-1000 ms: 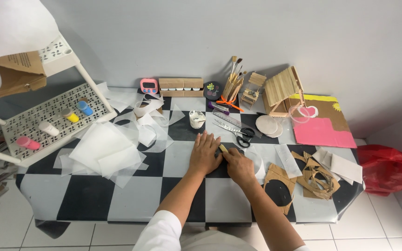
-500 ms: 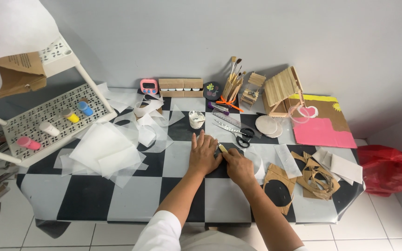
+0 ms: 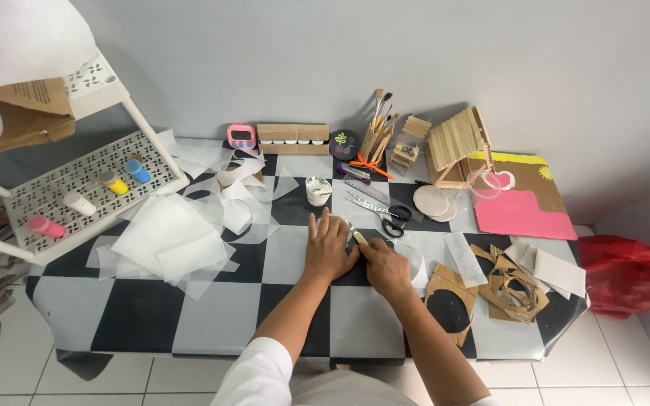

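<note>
My left hand (image 3: 329, 248) lies flat, fingers spread, pressing a thin clear sheet (image 3: 415, 259) onto the black and white checked table (image 3: 212, 323). My right hand (image 3: 385, 265) sits right beside it, fingers curled around a small yellowish-handled tool (image 3: 358, 237) whose tip touches the sheet between both hands. A pair of scissors (image 3: 385, 214) and a small white glue pot (image 3: 317, 191) lie just beyond my hands.
Translucent paper sheets (image 3: 167, 240) cover the table's left. Cut cardboard scraps (image 3: 513, 282) lie at right. A stick house (image 3: 457, 146), brush holder (image 3: 376, 139), pink timer (image 3: 241, 136) and pink board (image 3: 524, 214) stand at the back. A white rack (image 3: 77, 195) holds paint bottles; a red bag (image 3: 626, 274) lies on the floor.
</note>
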